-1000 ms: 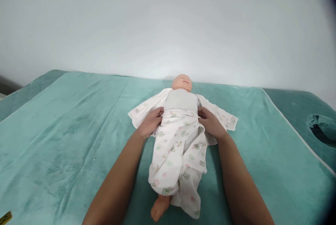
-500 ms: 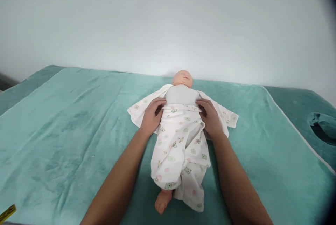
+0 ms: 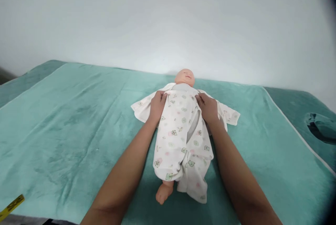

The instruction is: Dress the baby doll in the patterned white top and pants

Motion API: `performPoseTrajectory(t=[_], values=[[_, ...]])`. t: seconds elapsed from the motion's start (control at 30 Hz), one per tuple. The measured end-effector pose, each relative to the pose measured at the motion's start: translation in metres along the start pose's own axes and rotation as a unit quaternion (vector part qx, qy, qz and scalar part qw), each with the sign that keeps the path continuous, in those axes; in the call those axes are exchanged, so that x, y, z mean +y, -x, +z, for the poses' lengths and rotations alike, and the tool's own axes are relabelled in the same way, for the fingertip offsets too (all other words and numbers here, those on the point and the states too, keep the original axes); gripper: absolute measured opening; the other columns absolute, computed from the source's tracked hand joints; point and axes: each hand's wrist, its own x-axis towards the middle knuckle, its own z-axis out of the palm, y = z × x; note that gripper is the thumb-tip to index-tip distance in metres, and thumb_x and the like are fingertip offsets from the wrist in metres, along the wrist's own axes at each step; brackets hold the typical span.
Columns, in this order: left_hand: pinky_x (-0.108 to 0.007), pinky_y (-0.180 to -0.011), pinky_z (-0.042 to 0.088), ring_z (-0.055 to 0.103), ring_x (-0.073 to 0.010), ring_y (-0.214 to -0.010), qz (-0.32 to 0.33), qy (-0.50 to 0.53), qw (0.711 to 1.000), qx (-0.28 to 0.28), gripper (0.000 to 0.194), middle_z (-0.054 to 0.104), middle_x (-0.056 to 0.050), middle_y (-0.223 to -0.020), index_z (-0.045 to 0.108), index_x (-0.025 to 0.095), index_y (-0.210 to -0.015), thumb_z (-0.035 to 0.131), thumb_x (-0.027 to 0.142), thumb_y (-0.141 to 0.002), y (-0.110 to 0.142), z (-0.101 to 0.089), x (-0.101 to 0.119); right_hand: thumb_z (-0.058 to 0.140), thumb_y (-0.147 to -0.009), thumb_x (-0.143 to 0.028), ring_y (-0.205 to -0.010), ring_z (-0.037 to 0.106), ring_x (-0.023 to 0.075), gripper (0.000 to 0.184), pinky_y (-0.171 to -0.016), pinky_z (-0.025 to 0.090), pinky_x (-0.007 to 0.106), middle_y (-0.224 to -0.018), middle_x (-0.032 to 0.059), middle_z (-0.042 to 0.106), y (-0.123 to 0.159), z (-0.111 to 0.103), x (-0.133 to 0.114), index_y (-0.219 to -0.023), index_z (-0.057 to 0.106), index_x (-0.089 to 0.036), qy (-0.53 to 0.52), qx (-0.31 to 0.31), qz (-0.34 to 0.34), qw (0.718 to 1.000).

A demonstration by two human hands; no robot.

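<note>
A baby doll (image 3: 185, 77) lies on its back, head away from me. White printed baby pants (image 3: 174, 137) cover its legs and most of its grey-white torso. My left hand (image 3: 158, 104) pinches the waistband at the doll's side on the left. On the other side my right hand (image 3: 208, 107) grips the waistband too. A bare foot (image 3: 165, 192) sticks out of the left pant leg, while the right leg's end lies flat with no foot showing. The matching printed jacket (image 3: 229, 113) is spread open under the doll, its sleeves out to both sides.
A green sheet (image 3: 78, 130) with some creases covers the bed. Behind it rises a pale wall (image 3: 157, 18). A yellow tape-like strip (image 3: 12, 207) shows at the lower left, and a dark oval opening (image 3: 321, 128) is at the right edge.
Both hands have closed on the waistband and moved up toward the doll's head. The pants now reach the chest, where more of the grey-white torso showed before.
</note>
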Motion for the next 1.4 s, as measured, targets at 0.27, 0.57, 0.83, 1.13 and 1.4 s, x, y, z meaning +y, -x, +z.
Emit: performPoseTrajectory(t=[0.27, 0.57, 0.83, 1.13, 1.4], values=[[-0.033, -0.077, 0.043, 0.062, -0.0244, -0.085, -0.008, -0.102, 0.995, -0.003, 0.018, 0.067, -0.006, -0.088, 0.056, 0.021, -0.096, 0.044, 0.034, -0.099, 0.004, 0.009, -0.003, 0.044, -0.099, -0.046, -0.066, 0.053, 0.0209, 0.034, -0.061, 0.025, 0.029, -0.070, 0.0042, 0.062, -0.038, 0.015, -0.007, -0.081, 0.064, -0.024, 0.068, -0.083, 0.081, 0.991], [-0.034, -0.077, 0.045, 0.062, -0.0255, -0.096, 0.044, -0.237, 0.970, 0.015, 0.013, 0.065, -0.010, -0.110, 0.057, 0.021, -0.102, 0.047, 0.028, -0.098, 0.009, -0.004, 0.011, 0.058, -0.088, -0.047, -0.082, 0.058, 0.0185, 0.024, -0.076, 0.045, 0.031, -0.091, 0.0032, 0.063, -0.008, 0.025, 0.003, -0.087, 0.062, -0.023, -0.188, 0.082, 0.051, 0.977], [-0.037, -0.087, 0.046, 0.063, -0.0258, -0.099, 0.025, -0.180, 0.983, -0.032, 0.023, 0.069, -0.011, -0.106, 0.063, 0.020, -0.100, 0.041, 0.022, -0.095, 0.013, -0.011, 0.018, 0.055, -0.086, -0.043, -0.089, 0.063, 0.0255, 0.025, -0.081, 0.048, 0.039, -0.095, 0.0061, 0.074, 0.029, 0.007, 0.003, -0.092, 0.071, -0.024, -0.165, 0.016, 0.159, 0.973], [-0.032, -0.079, 0.053, 0.067, -0.0257, -0.096, -0.056, 0.039, 0.952, -0.297, 0.034, 0.075, -0.003, -0.099, 0.070, 0.020, -0.098, 0.060, 0.023, -0.066, 0.016, -0.045, 0.020, 0.069, -0.078, -0.036, -0.097, 0.067, 0.0212, 0.036, -0.091, 0.053, 0.037, -0.115, 0.0034, 0.074, 0.039, -0.010, 0.017, -0.112, 0.070, -0.025, -0.449, -0.170, 0.167, 0.861], [-0.034, -0.076, 0.056, 0.067, -0.0240, -0.090, -0.118, 0.224, 0.930, -0.267, 0.037, 0.073, -0.004, -0.093, 0.067, 0.021, -0.102, 0.065, 0.026, -0.066, 0.020, -0.024, 0.009, 0.075, -0.070, -0.038, -0.073, 0.061, 0.0173, 0.027, -0.068, 0.052, 0.032, -0.086, -0.0002, 0.070, 0.033, -0.007, 0.013, -0.087, 0.062, -0.022, -0.518, -0.158, 0.215, 0.813]])
